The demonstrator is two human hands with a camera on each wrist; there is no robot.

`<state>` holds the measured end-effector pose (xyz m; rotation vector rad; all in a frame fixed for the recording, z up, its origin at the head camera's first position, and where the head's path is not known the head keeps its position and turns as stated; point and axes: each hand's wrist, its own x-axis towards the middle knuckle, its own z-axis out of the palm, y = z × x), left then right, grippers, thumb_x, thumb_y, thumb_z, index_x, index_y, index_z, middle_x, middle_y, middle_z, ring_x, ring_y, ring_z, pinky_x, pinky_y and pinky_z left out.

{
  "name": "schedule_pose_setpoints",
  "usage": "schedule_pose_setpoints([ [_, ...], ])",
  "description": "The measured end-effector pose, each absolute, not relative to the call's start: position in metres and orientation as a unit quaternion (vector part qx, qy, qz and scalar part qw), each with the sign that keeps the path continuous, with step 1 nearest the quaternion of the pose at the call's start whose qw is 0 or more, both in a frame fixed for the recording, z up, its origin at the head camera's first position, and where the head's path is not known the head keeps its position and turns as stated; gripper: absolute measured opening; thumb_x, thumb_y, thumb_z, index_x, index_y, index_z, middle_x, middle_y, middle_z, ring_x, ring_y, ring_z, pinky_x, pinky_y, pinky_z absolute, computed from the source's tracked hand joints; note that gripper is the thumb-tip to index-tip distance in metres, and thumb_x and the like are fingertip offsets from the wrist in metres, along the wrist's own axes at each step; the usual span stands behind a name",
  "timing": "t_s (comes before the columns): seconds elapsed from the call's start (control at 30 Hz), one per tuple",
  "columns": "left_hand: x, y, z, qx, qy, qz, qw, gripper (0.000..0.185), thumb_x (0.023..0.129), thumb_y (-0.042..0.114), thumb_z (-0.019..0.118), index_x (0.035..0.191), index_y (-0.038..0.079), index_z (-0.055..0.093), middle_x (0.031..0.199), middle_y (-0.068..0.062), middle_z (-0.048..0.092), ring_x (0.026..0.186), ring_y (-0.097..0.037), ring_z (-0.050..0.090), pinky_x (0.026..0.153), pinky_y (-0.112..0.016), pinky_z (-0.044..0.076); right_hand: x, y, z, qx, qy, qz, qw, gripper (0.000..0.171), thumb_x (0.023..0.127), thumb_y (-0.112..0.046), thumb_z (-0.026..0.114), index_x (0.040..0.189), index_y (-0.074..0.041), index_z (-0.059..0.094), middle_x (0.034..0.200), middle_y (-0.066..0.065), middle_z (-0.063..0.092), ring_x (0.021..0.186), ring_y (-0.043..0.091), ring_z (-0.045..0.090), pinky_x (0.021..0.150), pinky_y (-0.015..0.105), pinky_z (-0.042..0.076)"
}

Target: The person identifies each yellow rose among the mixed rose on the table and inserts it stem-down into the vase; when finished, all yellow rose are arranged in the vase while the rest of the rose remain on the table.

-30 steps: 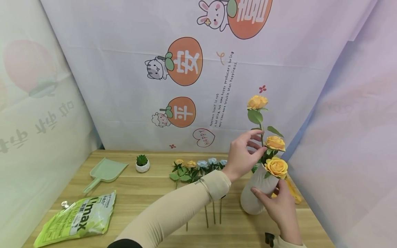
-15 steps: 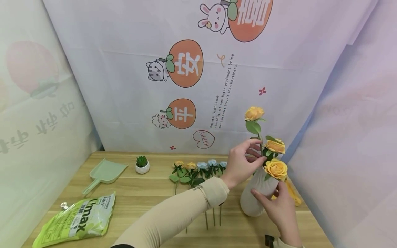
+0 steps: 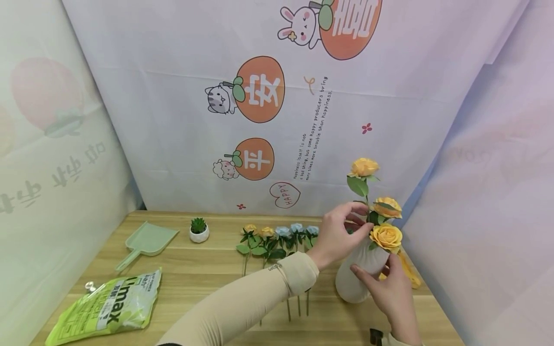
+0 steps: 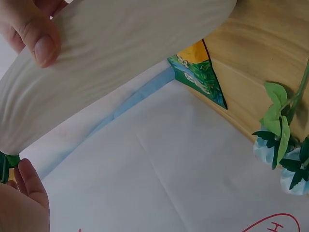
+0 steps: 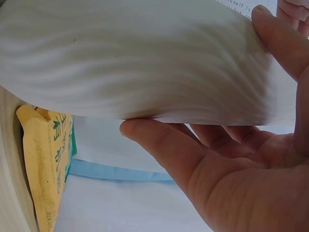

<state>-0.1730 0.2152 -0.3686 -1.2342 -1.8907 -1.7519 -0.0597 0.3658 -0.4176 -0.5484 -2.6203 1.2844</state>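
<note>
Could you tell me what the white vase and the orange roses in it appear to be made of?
The white vase looks like matte ceramic or plaster: the right wrist view shows a dull, unglazed surface with soft wavy ridges. The orange roses seem artificial, probably fabric petals on plastic stems, judging by their uniform colour and stiff leaves, though that is not certain.

Rippled white vase (image 3: 361,269), orange-yellow roses (image 3: 386,236), green scoop (image 3: 147,240), seemingly pale-blue blooms (image 3: 296,227).

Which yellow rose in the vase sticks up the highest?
The tallest yellow rose, on the long stem the left hand pinches. The other two roses sit lower, close to the mouth of the white vase.
</note>
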Motion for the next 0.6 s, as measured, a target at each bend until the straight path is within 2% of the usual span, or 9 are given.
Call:
schedule_pose_setpoints([
  [0.37, -0.166, 0.211, -0.387, -0.423, -0.678, -0.591, 0.111, 0.012, 0.107, 0.016, 0.070, 0.117, 0.011, 0.074, 0.115, -0.002, 0.069, 0.094, 0.008, 0.065, 0.081, -0.013, 0.059, -0.059, 0.364, -0.418, -0.175, -0.881, 0.429, 0.096, 0.114, 0.087, -0.062, 0.085, 0.163, -0.001, 0.029, 0.163, 0.030, 0.039, 0.145, 0.055, 0.045, 0.109, 0.066, 0.051],
  [0.6, -0.162, 0.206, -0.395, -0.420, -0.677, -0.597, 0.092, 0.013, 0.108, 0.019, 0.068, 0.116, 0.012, 0.076, 0.117, -0.003, 0.071, 0.096, 0.006, 0.065, 0.084, -0.013, 0.058, -0.058, 0.362, -0.418, -0.165, -0.881, 0.430, 0.110, 0.106, 0.088, -0.059, 0.086, 0.159, 0.000, 0.033, 0.159, 0.028, 0.044, 0.144, 0.054, 0.047, 0.107, 0.063, 0.054],
])
